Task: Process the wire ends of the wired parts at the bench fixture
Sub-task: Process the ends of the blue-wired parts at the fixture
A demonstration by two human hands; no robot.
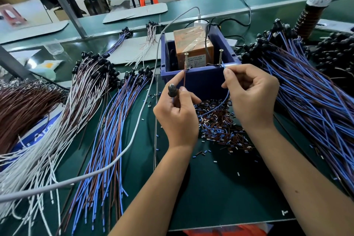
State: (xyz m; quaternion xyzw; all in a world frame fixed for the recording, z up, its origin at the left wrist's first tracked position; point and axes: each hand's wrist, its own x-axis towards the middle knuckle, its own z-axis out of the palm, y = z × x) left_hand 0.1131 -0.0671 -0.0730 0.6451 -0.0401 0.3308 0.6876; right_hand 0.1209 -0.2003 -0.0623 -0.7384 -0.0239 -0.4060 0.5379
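The left hand (177, 116) is curled, pinching a thin brown wire (184, 78) between thumb and forefinger; a small black round cap part (171, 89) sticks up from its grip. The right hand (251, 97) is curled too, pinching a blue wire (216, 108) at its upper end. Both wire tips reach the near rim of the dark blue plastic bin (199, 80) at twelve o'clock, by two upright screws (220, 56). Inside sits an orange box wrapped in clear film (193, 44); its label is too blurred to read. Cut insulation bits (220, 128) litter the green mat (220, 188) between the wrists.
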